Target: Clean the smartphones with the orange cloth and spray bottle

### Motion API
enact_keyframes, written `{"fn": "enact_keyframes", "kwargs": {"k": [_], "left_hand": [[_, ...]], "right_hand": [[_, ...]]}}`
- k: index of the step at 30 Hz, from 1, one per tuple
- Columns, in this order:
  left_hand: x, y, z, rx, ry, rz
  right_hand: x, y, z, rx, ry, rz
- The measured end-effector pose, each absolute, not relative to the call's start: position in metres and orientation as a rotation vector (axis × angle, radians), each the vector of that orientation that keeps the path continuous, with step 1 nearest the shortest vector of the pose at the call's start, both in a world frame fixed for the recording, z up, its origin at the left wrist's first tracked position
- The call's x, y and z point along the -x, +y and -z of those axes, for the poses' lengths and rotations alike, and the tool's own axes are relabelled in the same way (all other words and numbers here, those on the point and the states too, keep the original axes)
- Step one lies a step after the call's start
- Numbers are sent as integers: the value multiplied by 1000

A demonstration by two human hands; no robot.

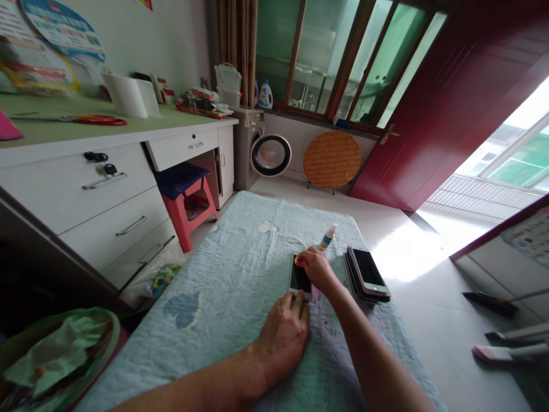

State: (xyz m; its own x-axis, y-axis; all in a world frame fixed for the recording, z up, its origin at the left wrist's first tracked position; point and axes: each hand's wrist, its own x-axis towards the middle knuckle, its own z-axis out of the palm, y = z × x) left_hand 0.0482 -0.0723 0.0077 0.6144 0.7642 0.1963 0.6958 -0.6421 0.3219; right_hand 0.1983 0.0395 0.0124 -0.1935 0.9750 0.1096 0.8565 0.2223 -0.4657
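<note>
A white-framed tablet or phone [299, 280] with a dark screen lies on the pale blue quilted cover. My left hand [285, 329] rests at its near edge, fingers stretched out and fingertips touching the frame. Over the screen's far end, my right hand [316, 268] is closed in a pinch; a small orange-ish bit shows at its fingertips, too small to name. A pinkish strip [316, 294] shows beside the device, partly hidden. Just beyond the right hand stands a small white-capped spray bottle [328, 237]. To the right lies a stack of similar devices [368, 273].
The quilted cover [231, 297] spreads over the work surface. At left stand a white drawer desk [107, 200], a red stool [189, 212] and a green-rimmed bin [114, 329]. Behind are an open-doored washing machine [249, 146] and a round wooden tabletop [332, 160]. Brooms [493, 303] lie right.
</note>
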Motion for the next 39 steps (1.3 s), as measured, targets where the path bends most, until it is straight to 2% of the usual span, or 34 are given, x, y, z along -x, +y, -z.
{"fn": "enact_keyframes", "kwargs": {"k": [13,17,23,31,39], "left_hand": [[-44,-68,-5,-2534,1269,-452],[-38,-60,-11,-2515,1228,-459],[-19,-27,-9,-2352,1120,-687],[-5,-6,2,-2454,1057,-553],[-5,-2,6,-2451,1020,-592]], "right_hand": [[-206,-21,-43,1571,-2259,-813],[-220,-24,-38,1618,-2257,-829],[-227,-23,-30,1622,-2151,-740],[-218,-29,-36,1541,-2233,-886],[-204,-30,-20,1637,-2294,-550]]}}
